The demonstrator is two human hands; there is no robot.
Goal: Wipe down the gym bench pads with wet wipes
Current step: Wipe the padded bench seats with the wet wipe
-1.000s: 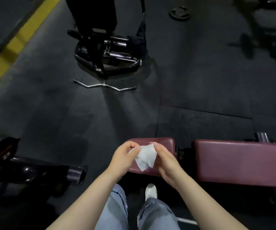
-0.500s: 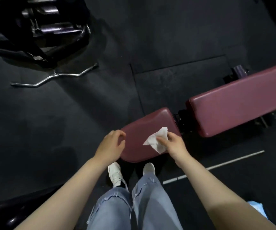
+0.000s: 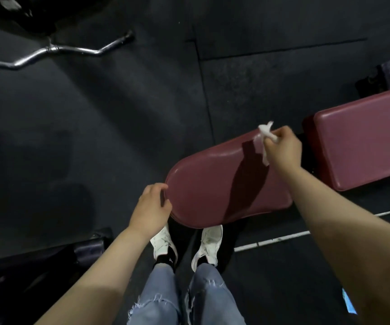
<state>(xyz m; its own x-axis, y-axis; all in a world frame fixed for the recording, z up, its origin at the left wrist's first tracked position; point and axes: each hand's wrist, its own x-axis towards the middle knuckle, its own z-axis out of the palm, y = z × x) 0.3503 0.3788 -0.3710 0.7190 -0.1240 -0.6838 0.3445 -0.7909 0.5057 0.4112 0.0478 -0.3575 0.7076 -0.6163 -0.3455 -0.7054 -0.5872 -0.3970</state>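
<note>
Maroon vinyl covers the seat pad (image 3: 224, 184) in front of my white sneakers (image 3: 208, 245). My right hand (image 3: 283, 146) pinches a crumpled wet wipe (image 3: 265, 134) at the pad's far edge; my left hand (image 3: 151, 207), fingers loosely curled, touches its near rim. A longer back pad (image 3: 363, 141) lies just beyond, and a curl bar (image 3: 55, 51) rests on the floor. No writing is legible.

My right hand (image 3: 283, 147) has carried the wipe (image 3: 265, 139) up the seat pad (image 3: 215, 184) to its far end by the gap — it was near the middle half a second ago. My left hand (image 3: 150, 208) let go of the wipe and now rests at the pad's near-left edge.
</note>
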